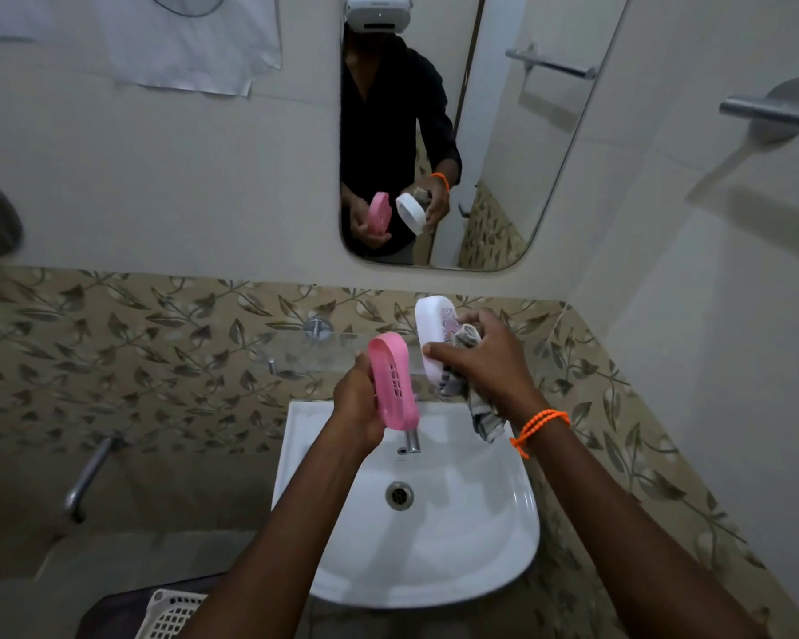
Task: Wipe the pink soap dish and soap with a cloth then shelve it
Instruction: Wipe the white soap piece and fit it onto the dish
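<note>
My left hand (358, 405) grips a pink slotted soap dish part (395, 382), held on edge above the white sink (324, 491). My right hand (485, 362) holds a white oval tray part (434, 336) together with a grey striped cloth (473, 403). The cloth is bunched against the tray's inside and hangs down below my palm. The two parts are a little apart, side by side. A glass shelf (314, 352) runs along the wall just behind them. I see no soap bar.
A mirror (494, 131) above the sink reflects me and both parts. The tap (411, 442) stands at the sink's back edge, under my hands. A towel bar (776, 113) juts from the right wall. A white basket (171, 613) sits at the bottom left.
</note>
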